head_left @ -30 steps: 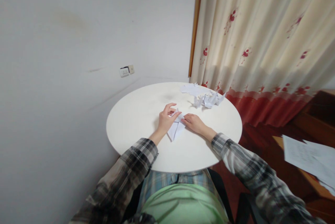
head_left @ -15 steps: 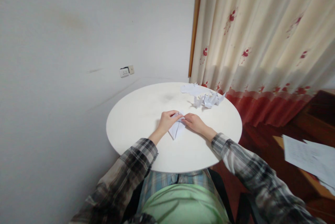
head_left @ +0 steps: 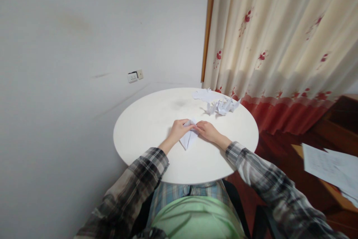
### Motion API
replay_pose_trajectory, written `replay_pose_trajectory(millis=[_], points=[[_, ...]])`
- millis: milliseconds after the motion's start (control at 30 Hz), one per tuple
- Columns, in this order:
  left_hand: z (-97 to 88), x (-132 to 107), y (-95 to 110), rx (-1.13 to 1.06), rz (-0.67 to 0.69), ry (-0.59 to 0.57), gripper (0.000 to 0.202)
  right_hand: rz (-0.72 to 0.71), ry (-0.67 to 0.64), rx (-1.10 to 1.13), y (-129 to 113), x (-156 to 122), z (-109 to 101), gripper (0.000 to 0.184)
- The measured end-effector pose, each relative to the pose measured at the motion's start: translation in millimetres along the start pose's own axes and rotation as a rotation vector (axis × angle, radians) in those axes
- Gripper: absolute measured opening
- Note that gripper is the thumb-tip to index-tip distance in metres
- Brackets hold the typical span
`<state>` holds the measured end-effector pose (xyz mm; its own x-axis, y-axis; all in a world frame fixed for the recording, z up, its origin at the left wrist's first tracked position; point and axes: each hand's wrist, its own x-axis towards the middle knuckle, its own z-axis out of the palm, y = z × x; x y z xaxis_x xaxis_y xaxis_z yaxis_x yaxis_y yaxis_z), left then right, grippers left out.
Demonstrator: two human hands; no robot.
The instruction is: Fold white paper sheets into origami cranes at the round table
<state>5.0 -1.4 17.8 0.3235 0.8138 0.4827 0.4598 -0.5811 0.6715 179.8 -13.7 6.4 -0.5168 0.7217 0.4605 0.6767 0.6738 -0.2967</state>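
left hand (head_left: 178, 130): thumb laid across the upper part of a folded white paper (head_left: 186, 142), fingers curled at its far side, pinching it. right hand (head_left: 208, 131): fingertips bent in on the paper's right edge, gripping it there. the paper sits between the two hands, its narrow point aimed back toward the wearer; creases under the fingers are too small to make out, so the layering seems uncertain. round white table (head_left: 140, 134) beneath both hands. just beyond the right hand, a cluster of folded paper shapes (head_left: 223, 107) with spiky tips; farther out, flat white paper (head_left: 204, 94) near the far rim. ahead and left of the left hand, a wall socket (head_left: 132, 78). well off to the right of the right hand, written pages (head_left: 324, 164).
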Motion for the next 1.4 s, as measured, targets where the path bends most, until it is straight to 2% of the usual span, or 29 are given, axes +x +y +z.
replay_pose_trajectory(millis=[200, 333, 400, 500, 600, 667, 833, 900, 1067, 1133, 1233, 1400], points=[[-0.9, 0.7, -8.9, 0.173, 0.002, 0.048, 0.029, 0.149, -0.024, -0.083, 3.2, 2.2, 1.1, 0.034], [-1.6, -1.2, -5.2, 0.288, 0.181, 0.096, 0.051, 0.229, 0.008, -0.118, 5.8, 2.8, 2.5, 0.029], [-1.6, -2.4, -0.5, 0.379, 0.286, 0.151, 0.055, 0.272, 0.035, -0.13, 6.9, 2.2, 2.8, 0.026], [-0.6, -4.8, 6.0, 0.486, 0.396, 0.23, 0.041, 0.317, 0.064, -0.135, 7.7, 0.6, 2.3, 0.02], [1.5, -7.6, 8.8, 0.512, 0.519, 0.197, 0.018, 0.33, 0.068, -0.12, 7.4, -0.2, 0.8, 0.016], [2.7, -8.9, 9.2, 0.515, 0.593, 0.172, 0.012, 0.329, 0.067, -0.107, 7.1, 0.0, 0.0, 0.014], [2.9, -11.6, 10.5, 0.497, 0.601, 0.281, 0.007, 0.363, 0.085, -0.102, 8.1, 1.4, 0.5, 0.013], [3.2, -13.2, 10.5, 0.484, 0.585, 0.206, 0.009, 0.378, 0.094, -0.108, 9.1, 1.5, 0.9, 0.011], [8.7, -14.1, 2.5, 0.501, 0.503, -0.101, 0.021, 0.42, 0.118, -0.147, 11.9, 0.2, 0.1, 0.011], [11.5, -12.6, -3.8, 0.513, 0.442, -0.189, 0.023, 0.427, 0.118, -0.154, 12.7, -0.4, -0.1, 0.011], [14.3, -10.4, -12.6, 0.512, 0.363, -0.235, 0.022, 0.429, 0.111, -0.157, 12.9, -0.9, 0.2, 0.013], [15.4, -9.5, -15.9, 0.536, 0.354, -0.255, 0.029, 0.426, 0.106, -0.16, 11.9, -0.9, 0.8, 0.013]])
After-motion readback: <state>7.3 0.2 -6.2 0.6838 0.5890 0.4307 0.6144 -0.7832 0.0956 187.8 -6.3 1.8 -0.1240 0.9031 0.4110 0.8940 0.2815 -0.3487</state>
